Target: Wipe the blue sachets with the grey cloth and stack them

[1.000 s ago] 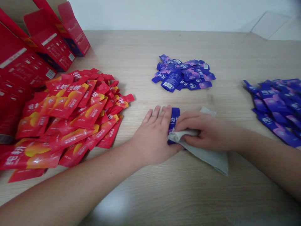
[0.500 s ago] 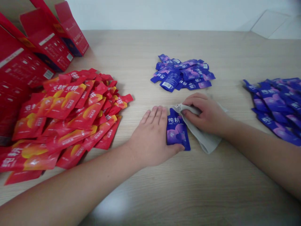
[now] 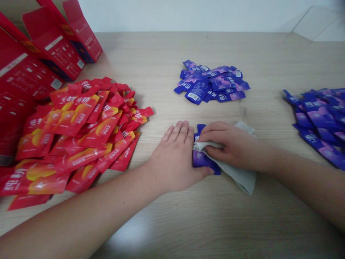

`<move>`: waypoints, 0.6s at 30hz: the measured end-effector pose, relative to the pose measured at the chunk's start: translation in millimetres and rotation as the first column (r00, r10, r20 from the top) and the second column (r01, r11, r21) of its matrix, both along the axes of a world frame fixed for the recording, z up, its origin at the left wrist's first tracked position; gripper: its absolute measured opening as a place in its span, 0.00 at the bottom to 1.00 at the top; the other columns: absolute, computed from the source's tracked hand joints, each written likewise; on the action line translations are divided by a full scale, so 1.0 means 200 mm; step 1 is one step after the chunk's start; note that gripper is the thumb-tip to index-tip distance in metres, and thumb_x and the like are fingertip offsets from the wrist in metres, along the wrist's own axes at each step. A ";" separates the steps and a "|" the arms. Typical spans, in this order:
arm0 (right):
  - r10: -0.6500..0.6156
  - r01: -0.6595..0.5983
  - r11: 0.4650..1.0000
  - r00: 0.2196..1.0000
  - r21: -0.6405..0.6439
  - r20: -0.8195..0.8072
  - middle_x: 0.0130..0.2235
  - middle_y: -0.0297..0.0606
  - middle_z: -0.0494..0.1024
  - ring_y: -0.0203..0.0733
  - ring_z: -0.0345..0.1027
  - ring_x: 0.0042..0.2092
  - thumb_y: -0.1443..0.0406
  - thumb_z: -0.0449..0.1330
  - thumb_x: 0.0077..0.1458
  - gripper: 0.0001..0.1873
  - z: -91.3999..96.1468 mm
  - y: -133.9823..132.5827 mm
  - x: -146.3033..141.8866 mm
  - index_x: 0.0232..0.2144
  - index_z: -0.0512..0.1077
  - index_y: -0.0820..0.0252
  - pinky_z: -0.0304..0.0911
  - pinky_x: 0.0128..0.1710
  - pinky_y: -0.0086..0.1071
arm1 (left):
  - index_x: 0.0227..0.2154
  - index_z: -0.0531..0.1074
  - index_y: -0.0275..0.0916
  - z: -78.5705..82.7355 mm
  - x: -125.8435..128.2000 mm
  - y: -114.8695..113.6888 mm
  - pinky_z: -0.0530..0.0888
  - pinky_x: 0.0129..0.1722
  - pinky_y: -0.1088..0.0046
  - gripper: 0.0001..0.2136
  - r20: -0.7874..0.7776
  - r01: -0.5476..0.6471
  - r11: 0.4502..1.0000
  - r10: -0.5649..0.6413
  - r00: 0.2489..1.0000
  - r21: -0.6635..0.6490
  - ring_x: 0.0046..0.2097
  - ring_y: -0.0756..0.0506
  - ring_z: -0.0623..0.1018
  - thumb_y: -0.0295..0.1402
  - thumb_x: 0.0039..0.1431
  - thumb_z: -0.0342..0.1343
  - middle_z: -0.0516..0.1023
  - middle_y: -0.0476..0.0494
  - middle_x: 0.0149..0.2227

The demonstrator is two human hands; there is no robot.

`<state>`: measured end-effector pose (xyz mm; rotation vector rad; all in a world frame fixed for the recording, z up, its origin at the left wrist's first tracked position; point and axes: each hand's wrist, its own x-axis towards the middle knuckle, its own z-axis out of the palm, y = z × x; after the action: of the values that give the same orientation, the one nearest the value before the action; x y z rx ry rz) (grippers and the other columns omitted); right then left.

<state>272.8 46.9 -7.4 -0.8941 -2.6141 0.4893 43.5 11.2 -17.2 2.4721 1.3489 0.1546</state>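
A purple pouch (image 3: pixel 202 160) lies flat on the table between my hands. My left hand (image 3: pixel 176 156) rests palm down along its left side, fingers stretched out, with the thumb across the pouch's lower edge. A pale wiping cloth (image 3: pixel 239 176) is bunched in my right hand (image 3: pixel 229 144), whose fingers are closed around it. The bunched end of the cloth presses on the middle of the pouch and hides part of its print. The cloth's loose end trails onto the table to the right.
A large heap of red pouches (image 3: pixel 81 133) covers the left side, with open red boxes (image 3: pixel 61 54) standing behind it. A small pile of purple pouches (image 3: pixel 212 82) lies toward the back, and another purple pile (image 3: pixel 320 118) is at the right edge.
My right hand has brought the cloth down and left, from the pouch's top right corner onto its middle. My left hand stays almost where it was.
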 end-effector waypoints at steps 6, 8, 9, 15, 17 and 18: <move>-0.331 0.334 0.933 0.942 0.136 -0.045 0.47 0.45 0.82 0.57 0.76 0.52 0.62 0.60 0.67 0.09 -0.07 0.13 0.10 0.48 0.77 0.52 0.74 0.55 0.55 | 0.78 0.41 0.29 0.00 -0.02 -0.01 0.49 0.75 0.38 0.58 0.070 0.012 1.000 -0.014 0.997 0.023 0.79 0.23 0.42 0.61 0.60 0.63 0.41 0.21 0.79; -0.394 0.403 0.904 0.915 0.144 -0.088 0.48 0.45 0.81 0.58 0.76 0.52 0.61 0.60 0.68 0.10 -0.08 0.13 0.12 0.50 0.76 0.51 0.74 0.54 0.55 | 0.78 0.45 0.39 0.01 -0.04 -0.02 0.47 0.75 0.35 0.49 0.094 0.168 0.984 -0.174 0.980 0.063 0.80 0.25 0.42 0.56 0.65 0.62 0.43 0.31 0.80; -0.406 0.418 0.896 0.908 0.149 -0.106 0.49 0.46 0.81 0.59 0.76 0.53 0.61 0.60 0.68 0.11 -0.08 0.13 0.12 0.51 0.75 0.51 0.74 0.55 0.56 | 0.77 0.51 0.44 0.02 -0.05 -0.02 0.46 0.75 0.35 0.44 0.105 0.266 0.961 -0.273 0.956 0.077 0.80 0.27 0.43 0.55 0.67 0.61 0.47 0.35 0.80; -0.283 0.285 0.945 0.959 0.161 -0.036 0.59 0.49 0.76 0.61 0.72 0.61 0.59 0.56 0.71 0.20 -0.06 0.09 0.12 0.61 0.71 0.52 0.69 0.63 0.60 | 0.55 0.75 0.43 0.03 -0.05 -0.03 0.50 0.77 0.41 0.23 0.155 0.351 0.933 -0.359 0.920 0.081 0.77 0.29 0.59 0.51 0.64 0.66 0.73 0.36 0.66; -0.268 0.260 0.948 0.963 0.183 0.022 0.61 0.51 0.75 0.62 0.71 0.63 0.55 0.58 0.70 0.23 -0.07 0.09 0.12 0.63 0.70 0.54 0.68 0.64 0.61 | 0.55 0.74 0.40 0.03 -0.04 -0.03 0.55 0.76 0.42 0.18 0.151 0.292 0.952 -0.304 0.941 0.098 0.74 0.30 0.64 0.41 0.66 0.63 0.74 0.33 0.64; -0.273 0.259 0.946 0.961 0.194 0.049 0.61 0.51 0.75 0.63 0.71 0.63 0.53 0.59 0.70 0.25 -0.07 0.08 0.12 0.63 0.70 0.54 0.68 0.64 0.61 | 0.57 0.72 0.37 0.04 -0.03 -0.03 0.58 0.75 0.43 0.18 0.133 0.274 0.955 -0.288 0.948 0.116 0.74 0.31 0.66 0.37 0.67 0.60 0.73 0.30 0.65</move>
<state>296.4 63.9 -22.3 -1.1980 -2.4982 0.1395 37.1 6.0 -9.6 2.6413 0.9362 0.3356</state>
